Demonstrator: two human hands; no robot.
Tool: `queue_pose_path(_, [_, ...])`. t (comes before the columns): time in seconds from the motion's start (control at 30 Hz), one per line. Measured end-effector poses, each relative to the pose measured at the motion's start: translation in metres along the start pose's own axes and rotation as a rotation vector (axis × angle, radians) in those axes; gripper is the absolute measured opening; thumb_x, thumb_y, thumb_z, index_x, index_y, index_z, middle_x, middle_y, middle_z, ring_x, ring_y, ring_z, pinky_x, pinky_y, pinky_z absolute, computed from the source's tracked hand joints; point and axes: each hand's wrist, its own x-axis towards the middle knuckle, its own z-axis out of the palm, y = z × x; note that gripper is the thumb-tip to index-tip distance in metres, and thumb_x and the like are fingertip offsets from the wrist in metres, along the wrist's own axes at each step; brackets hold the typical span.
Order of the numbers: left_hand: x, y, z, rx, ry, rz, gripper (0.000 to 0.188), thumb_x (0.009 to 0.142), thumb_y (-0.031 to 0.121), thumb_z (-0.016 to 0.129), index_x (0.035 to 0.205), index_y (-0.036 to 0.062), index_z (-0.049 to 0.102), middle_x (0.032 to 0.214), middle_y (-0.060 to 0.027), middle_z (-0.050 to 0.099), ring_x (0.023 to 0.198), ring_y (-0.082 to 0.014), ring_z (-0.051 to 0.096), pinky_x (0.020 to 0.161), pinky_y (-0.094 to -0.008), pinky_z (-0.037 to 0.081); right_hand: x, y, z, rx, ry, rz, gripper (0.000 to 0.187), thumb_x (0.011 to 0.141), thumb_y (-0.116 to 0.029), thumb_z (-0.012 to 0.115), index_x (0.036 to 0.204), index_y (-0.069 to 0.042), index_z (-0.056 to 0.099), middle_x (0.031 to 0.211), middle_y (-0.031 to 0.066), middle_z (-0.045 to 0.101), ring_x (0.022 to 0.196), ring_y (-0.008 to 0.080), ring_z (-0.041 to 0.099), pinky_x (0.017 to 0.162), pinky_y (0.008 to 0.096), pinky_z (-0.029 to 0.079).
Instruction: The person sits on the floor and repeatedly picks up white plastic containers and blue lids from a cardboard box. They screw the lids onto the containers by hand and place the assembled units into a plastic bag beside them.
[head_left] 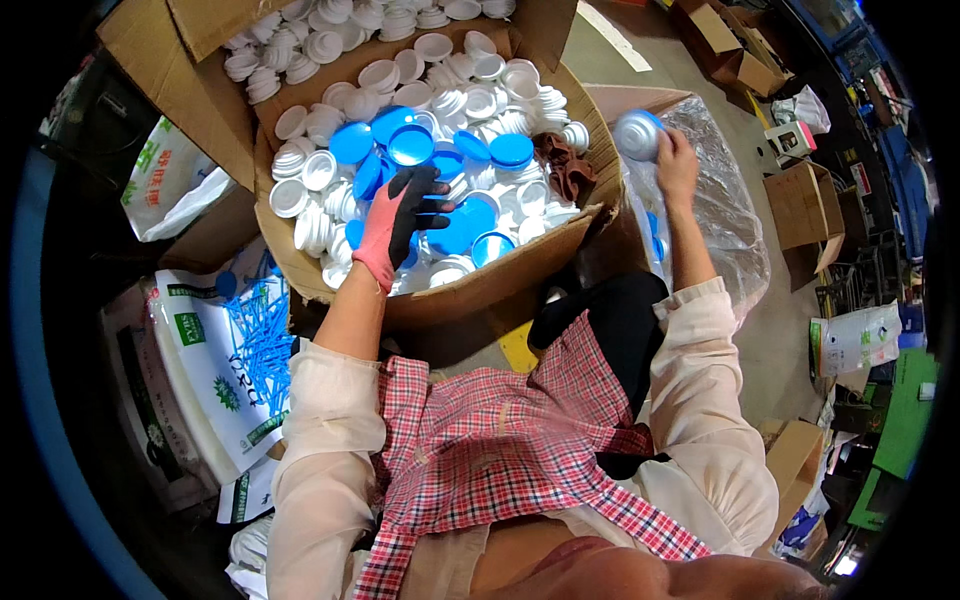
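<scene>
My left hand [402, 222], in a coral and black glove, lies over blue lids in a big cardboard box [470, 305]. Its fingers are stretched apart, near a large blue lid [463, 226]. White plastic lids [380, 76] fill much of this box, with several blue lids [410, 145] on top. Off to the right, my bare right hand [677, 165] pinches a round white lid with a blue rim [637, 135]. That lid is over a box lined with clear plastic [715, 190], where a few blue pieces [655, 235] show low down.
A brown crumpled cloth or glove [565, 167] lies on the lids. At left, thin blue plastic strips [262, 335] rest on a white printed sack [195, 345]. Cardboard boxes [805, 215] and a white bag [860, 338] stand along the right side.
</scene>
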Motion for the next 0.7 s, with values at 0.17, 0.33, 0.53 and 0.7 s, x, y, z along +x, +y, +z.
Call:
queue_pose_path(0.17, [0.019,-0.033,0.013,1.133,-0.104,0.209,0.04,0.085,0.023,0.063,0.123,0.0113,0.057,0.108,-0.012,0.063,0.099,-0.0263,0.061,0.083,-0.0388,0.05,-0.051,0.189,-0.025,-0.699,-0.35,0.234,0.027,0.081,-0.028,0.064,0.089,-0.003,0.07,0.087,0.0217,0.067,0.086,0.039,0.065,0.078,0.045,0.05])
queue_pose_path(0.33, [0.037,-0.079,0.004,1.854,-0.255,0.239,0.055,0.077,0.019,0.069,0.13,0.0201,0.053,0.124,-0.0071,0.053,0.117,-0.03,0.049,0.093,-0.0423,0.045,-0.062,0.149,-0.001,-0.42,-0.382,0.158,0.023,0.08,-0.021,0.062,0.092,-0.004,0.07,0.091,0.0206,0.067,0.088,0.0362,0.065,0.079,0.0439,0.05])
queue_pose_path(0.53, [0.044,-0.087,0.011,1.965,-0.191,0.227,0.043,0.08,0.009,0.06,0.122,0.0192,0.057,0.122,-0.0093,0.052,0.114,-0.0286,0.05,0.088,-0.0415,0.046,-0.04,-0.017,0.044,0.009,-0.695,-0.321,0.019,0.077,-0.005,0.057,0.093,-0.004,0.068,0.086,0.0187,0.066,0.084,0.0372,0.064,0.075,0.0417,0.05])
queue_pose_path(0.7, [0.042,-0.075,0.0,1.717,-0.008,0.087,0.031,0.086,0.008,0.05,0.116,0.0132,0.057,0.12,-0.014,0.051,0.106,-0.0327,0.057,0.085,-0.0439,0.048,-0.052,-0.007,0.146,-0.346,-0.863,-0.691,0.021,0.081,-0.003,0.052,0.098,-0.004,0.064,0.1,0.0191,0.061,0.093,0.0374,0.062,0.08,0.0455,0.05])
